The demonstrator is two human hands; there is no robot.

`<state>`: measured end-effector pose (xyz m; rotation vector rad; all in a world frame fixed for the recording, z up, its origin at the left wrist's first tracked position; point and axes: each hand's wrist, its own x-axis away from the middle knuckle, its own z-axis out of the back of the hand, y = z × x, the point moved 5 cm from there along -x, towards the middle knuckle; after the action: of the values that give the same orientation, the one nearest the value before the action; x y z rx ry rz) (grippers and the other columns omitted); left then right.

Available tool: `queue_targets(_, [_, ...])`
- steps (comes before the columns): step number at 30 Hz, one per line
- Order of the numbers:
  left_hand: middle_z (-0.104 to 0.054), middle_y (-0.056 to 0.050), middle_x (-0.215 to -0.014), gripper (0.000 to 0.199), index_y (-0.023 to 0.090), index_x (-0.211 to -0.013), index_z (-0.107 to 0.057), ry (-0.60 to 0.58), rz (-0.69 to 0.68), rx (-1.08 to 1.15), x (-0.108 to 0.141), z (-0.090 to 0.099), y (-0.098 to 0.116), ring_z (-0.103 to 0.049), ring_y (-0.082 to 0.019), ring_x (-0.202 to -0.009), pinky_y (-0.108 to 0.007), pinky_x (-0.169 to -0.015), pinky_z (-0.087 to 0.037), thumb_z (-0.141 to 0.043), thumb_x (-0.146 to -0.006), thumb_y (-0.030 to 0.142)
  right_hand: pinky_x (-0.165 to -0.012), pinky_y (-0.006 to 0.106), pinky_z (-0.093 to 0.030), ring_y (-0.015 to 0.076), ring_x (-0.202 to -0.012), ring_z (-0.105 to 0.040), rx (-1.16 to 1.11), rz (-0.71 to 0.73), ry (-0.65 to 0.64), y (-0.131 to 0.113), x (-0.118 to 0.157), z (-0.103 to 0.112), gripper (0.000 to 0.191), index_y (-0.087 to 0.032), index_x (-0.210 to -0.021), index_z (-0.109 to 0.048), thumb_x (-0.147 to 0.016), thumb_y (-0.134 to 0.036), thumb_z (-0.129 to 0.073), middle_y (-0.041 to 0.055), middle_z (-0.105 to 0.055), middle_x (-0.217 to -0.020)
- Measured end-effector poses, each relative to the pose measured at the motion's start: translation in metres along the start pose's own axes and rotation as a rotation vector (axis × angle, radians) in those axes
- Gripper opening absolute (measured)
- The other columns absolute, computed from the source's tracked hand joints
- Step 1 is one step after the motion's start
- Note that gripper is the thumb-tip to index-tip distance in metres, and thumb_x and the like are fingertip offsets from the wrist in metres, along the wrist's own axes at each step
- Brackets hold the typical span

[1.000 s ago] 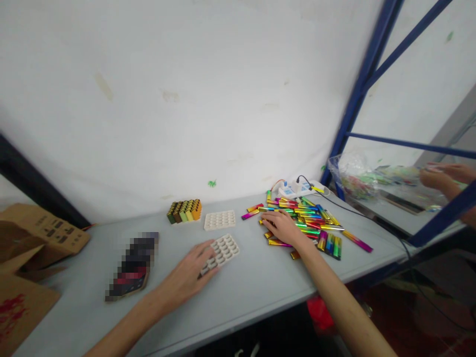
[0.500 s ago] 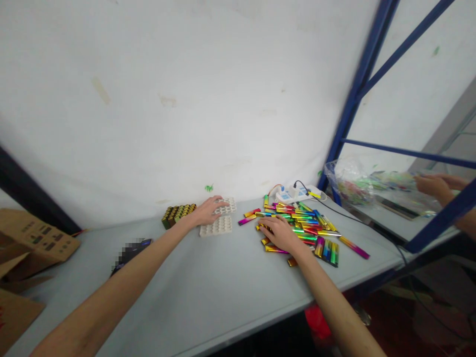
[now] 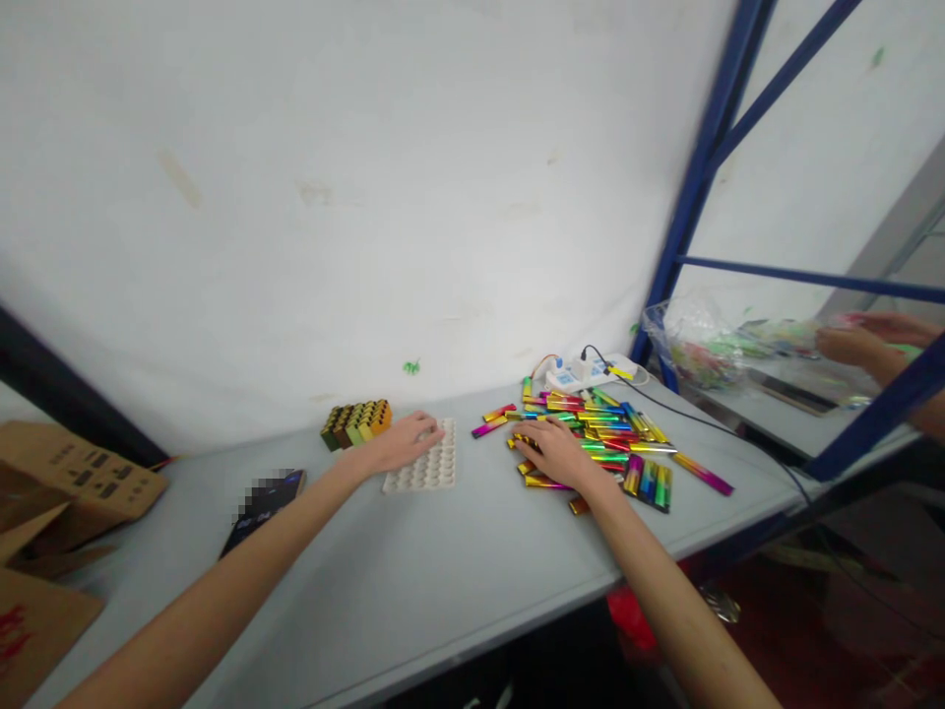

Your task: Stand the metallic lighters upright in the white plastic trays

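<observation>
The left hand (image 3: 403,443) reaches over the upper left part of a white pocketed tray (image 3: 441,465) on the tabletop (image 3: 479,561), its fingers loosely bent, though whether they grip the edge I cannot tell. The right hand (image 3: 552,451) lies palm down on the near left side of a loose pile of shiny multicoloured sticks (image 3: 606,433), and whether its fingers grasp any is hidden. Beside the tray, to the left, stands a dark-topped block of upright pieces (image 3: 356,423), and a white power strip (image 3: 591,373) lies behind the pile.
</observation>
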<state>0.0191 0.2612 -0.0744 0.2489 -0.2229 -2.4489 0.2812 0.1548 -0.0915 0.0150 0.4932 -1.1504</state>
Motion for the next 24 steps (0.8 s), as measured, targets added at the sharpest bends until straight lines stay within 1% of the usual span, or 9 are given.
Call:
queue_targets(2, [-0.063,-0.010,-0.121,0.044,0.021,-0.112,-0.064,0.039,-0.002,-0.008,0.016,-0.005,0.011,-0.061,-0.024,-0.113,-0.038,-0.105,-0.047,-0.036,-0.104,0.054,-0.110,0.048,-0.036,0.0248,-0.121,-0.062,-0.002,0.001,0.000,0.001,0.000,0.000,0.029,-0.023,-0.118,-0.069,-0.104,-0.034,-0.046,0.0086,-0.070,-0.129])
queue_targets(5, [-0.052,-0.013,-0.139,0.049,0.021,-0.123,-0.059,0.108,0.010,-0.028,0.034,-0.017,0.023,-0.050,-0.030,-0.131,-0.047,-0.115,-0.037,-0.042,-0.101,0.061,-0.111,0.049,-0.034,0.0252,-0.123,-0.061,-0.011,0.002,-0.006,0.002,0.001,-0.001,0.029,-0.023,-0.120,-0.068,-0.104,-0.033,-0.046,0.0086,-0.069,-0.132])
queue_targets(6, [-0.050,-0.014,-0.142,0.049,0.021,-0.125,-0.058,0.129,0.018,-0.031,0.038,-0.022,0.026,-0.047,-0.031,-0.132,-0.049,-0.115,-0.036,-0.044,-0.100,0.061,-0.112,0.049,-0.034,0.0251,-0.123,-0.061,-0.014,0.000,-0.007,0.003,0.001,-0.002,0.029,-0.024,-0.120,-0.067,-0.104,-0.033,-0.046,0.0086,-0.068,-0.132])
queue_targets(9, [-0.051,-0.014,-0.140,0.046,0.022,-0.122,-0.059,0.208,0.056,-0.018,0.044,-0.033,0.031,-0.048,-0.031,-0.131,-0.050,-0.114,-0.038,-0.044,-0.101,0.059,-0.112,0.050,-0.033,0.0252,-0.124,-0.061,-0.015,-0.009,-0.013,0.004,0.001,-0.003,0.029,-0.024,-0.121,-0.067,-0.104,-0.033,-0.045,0.0086,-0.067,-0.134])
queue_targets(12, [-0.054,-0.012,-0.132,0.044,0.022,-0.116,-0.061,0.307,0.119,-0.006,0.047,-0.040,0.034,-0.051,-0.031,-0.126,-0.050,-0.112,-0.040,-0.047,-0.099,0.059,-0.113,0.052,-0.032,0.0252,-0.123,-0.061,-0.010,-0.015,-0.022,0.004,0.001,-0.004,0.028,-0.024,-0.121,-0.066,-0.105,-0.034,-0.045,0.0085,-0.068,-0.133])
queue_targets(14, [-0.055,-0.012,-0.128,0.043,0.022,-0.114,-0.062,0.350,0.158,-0.011,0.047,-0.043,0.036,-0.053,-0.030,-0.122,-0.050,-0.109,-0.042,-0.050,-0.098,0.060,-0.113,0.052,-0.032,0.0249,-0.123,-0.061,-0.005,-0.017,-0.024,0.004,0.001,-0.004,0.028,-0.024,-0.120,-0.066,-0.105,-0.034,-0.045,0.0087,-0.069,-0.132])
queue_targets(18, [-0.057,-0.012,-0.123,0.041,0.021,-0.111,-0.062,0.388,0.214,-0.026,0.041,-0.046,0.034,-0.054,-0.031,-0.117,-0.050,-0.106,-0.043,-0.054,-0.096,0.058,-0.112,0.052,-0.034,0.0254,-0.123,-0.061,0.010,-0.023,-0.018,0.002,0.000,-0.003,0.028,-0.025,-0.121,-0.067,-0.104,-0.035,-0.046,0.0090,-0.068,-0.132])
queue_targets(24, [-0.058,-0.012,-0.121,0.039,0.020,-0.107,-0.062,0.401,0.217,-0.015,0.027,-0.044,0.025,-0.055,-0.031,-0.115,-0.049,-0.106,-0.043,-0.058,-0.095,0.057,-0.110,0.048,-0.039,0.0257,-0.124,-0.060,0.006,-0.002,0.041,0.002,0.001,0.001,0.028,-0.022,-0.119,-0.069,-0.103,-0.034,-0.050,0.0105,-0.068,-0.132])
